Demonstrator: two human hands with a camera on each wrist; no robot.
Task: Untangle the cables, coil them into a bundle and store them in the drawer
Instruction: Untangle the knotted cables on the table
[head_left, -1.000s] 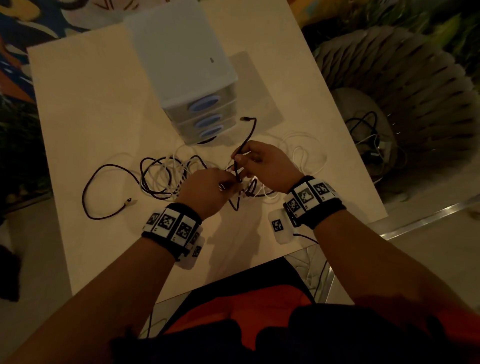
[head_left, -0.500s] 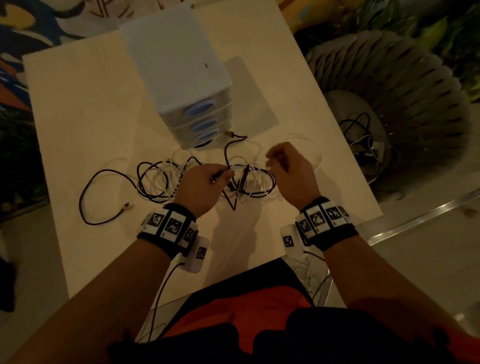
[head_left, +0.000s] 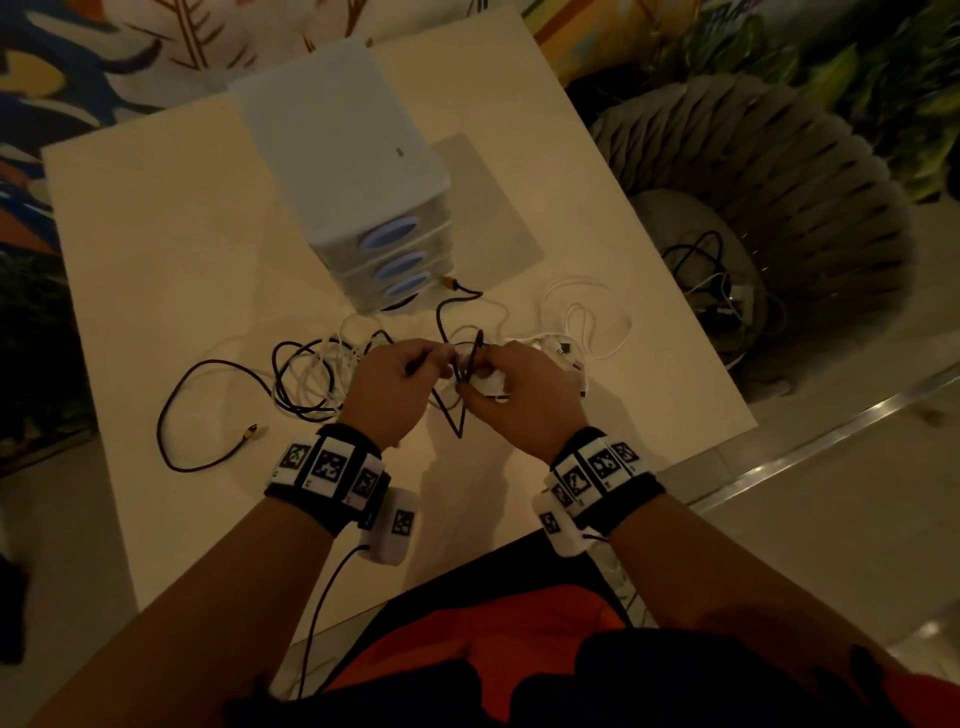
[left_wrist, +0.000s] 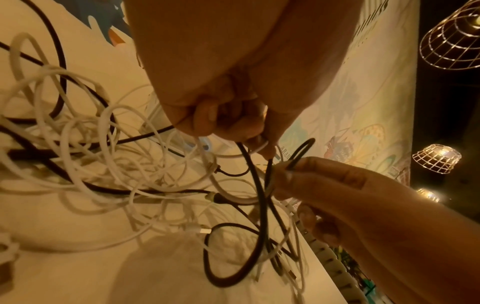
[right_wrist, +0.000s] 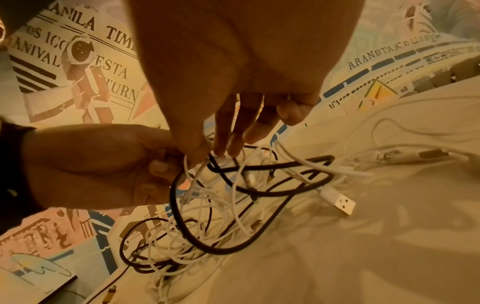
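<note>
Head cam: left hand (head_left: 387, 387) & right hand (head_left: 524, 395) meet over the cable tangle (head_left: 317, 374) on the table (head_left: 171, 249) — both pinch the black cable (left_wrist: 255, 185), w/ white strands caught in. Drawer unit (head_left: 384, 260) sits just beyond, drawers shut.

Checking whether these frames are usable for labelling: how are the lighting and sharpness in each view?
Head view: dim, table lit, surroundings dark, upper right corner smeared. Left wrist view: warm orange cast, white cables softly blurred, lamps glaring at right. Right wrist view: same cast, USB plug crisp, edges curved by the lens.
</note>
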